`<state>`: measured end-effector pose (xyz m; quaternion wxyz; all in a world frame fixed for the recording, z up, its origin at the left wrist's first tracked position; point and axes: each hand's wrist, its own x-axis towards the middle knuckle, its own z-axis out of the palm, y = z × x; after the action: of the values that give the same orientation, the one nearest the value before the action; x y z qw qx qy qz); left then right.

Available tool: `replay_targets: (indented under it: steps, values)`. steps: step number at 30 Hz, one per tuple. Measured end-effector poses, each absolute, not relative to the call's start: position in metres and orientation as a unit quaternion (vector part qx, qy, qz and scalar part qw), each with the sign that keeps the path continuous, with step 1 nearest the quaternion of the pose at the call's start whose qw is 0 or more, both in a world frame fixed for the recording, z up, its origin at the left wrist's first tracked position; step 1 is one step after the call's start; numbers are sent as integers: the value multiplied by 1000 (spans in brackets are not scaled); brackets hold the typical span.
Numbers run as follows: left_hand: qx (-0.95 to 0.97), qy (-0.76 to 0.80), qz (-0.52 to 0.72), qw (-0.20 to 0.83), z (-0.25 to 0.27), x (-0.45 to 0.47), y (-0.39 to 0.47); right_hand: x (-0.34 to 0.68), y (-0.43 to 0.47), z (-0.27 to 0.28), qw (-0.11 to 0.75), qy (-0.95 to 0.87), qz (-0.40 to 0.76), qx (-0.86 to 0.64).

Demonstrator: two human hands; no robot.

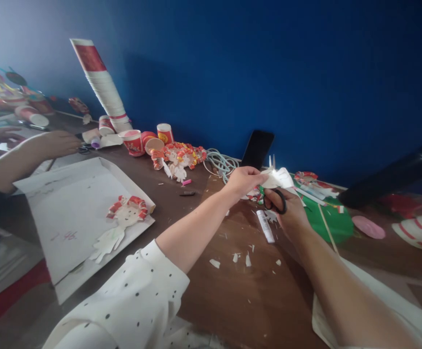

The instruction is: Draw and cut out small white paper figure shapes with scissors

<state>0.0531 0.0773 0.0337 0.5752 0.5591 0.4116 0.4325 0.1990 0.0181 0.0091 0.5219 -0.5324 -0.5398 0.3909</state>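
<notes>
My left hand pinches a piece of white paper at its left edge, above the back of the brown table. My right hand is wrapped round the black handle of a pair of scissors. The blades point up and away, and their tips show past the paper. How far the blades are apart at the cut is partly hidden. Below the hands lies a white glue stick. Small white paper scraps are scattered on the tabletop nearer me.
A black phone leans on the blue wall beside a coiled pale cable. Left stand red paper cups and a tall cup stack. A paper figure lies on white sheets. Another person's arm reaches in at left.
</notes>
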Motion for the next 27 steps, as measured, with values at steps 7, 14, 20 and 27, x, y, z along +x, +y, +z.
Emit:
replay_targets:
  steps: [7,14,20,27]
  values:
    - [556,416,426,580,35,52,76,197,19,10,530,-538,370,-541]
    - [520,409,444,604,33,53,79,200,20,5,524,-519,353,-576]
    - [467,399,459,642,37,54,78,194,14,12,529,-516,329,-588]
    - [435,383,455,675,36,54,79,191,12,18,536,-523,307,-587]
